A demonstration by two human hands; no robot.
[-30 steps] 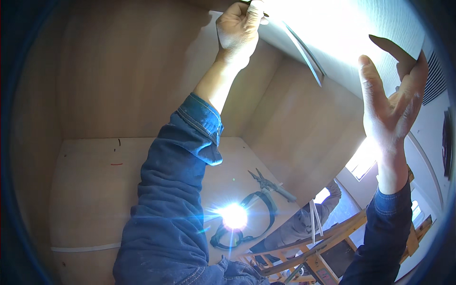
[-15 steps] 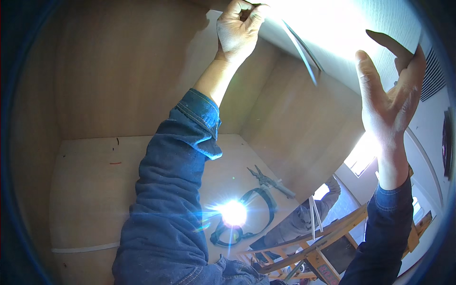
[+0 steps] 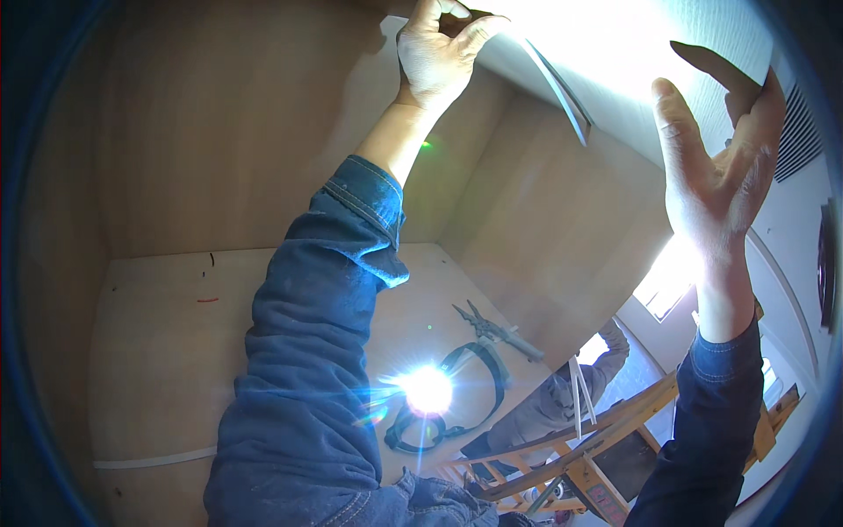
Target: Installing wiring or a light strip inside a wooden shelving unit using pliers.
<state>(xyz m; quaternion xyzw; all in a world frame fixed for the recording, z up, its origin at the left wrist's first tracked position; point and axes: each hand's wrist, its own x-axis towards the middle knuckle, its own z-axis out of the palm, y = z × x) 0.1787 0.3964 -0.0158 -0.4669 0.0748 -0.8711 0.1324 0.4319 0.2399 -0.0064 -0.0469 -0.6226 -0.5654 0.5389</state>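
Note:
My left hand (image 3: 436,61) is raised at the top, its fingers curled and thumb pressed in. A thin pale strip (image 3: 558,88) hangs down to the right from those fingertips; glare washes out its upper end. My right hand (image 3: 716,176) is raised at the right with thumb and fingers spread. It lies against or very near the brightly lit white panel (image 3: 632,114), and whether it touches is unclear. The shadow of its fingers falls on that panel. Below my arms, a lit headlamp (image 3: 428,391) with a dark strap and a pair of pliers (image 3: 483,325) lie on the wooden board.
Wooden cabinet walls (image 3: 219,132) enclose the left and back. A wooden ladder (image 3: 606,430) stands at the lower right. Behind it is another person in grey (image 3: 536,413). Narrow white strips (image 3: 580,395) hang nearby. A slatted vent (image 3: 797,136) is at the far right.
The view has shifted slightly. My left thumb reaches a little further right, and the hanging strip's lower end has swung slightly up. My right hand keeps its spread pose.

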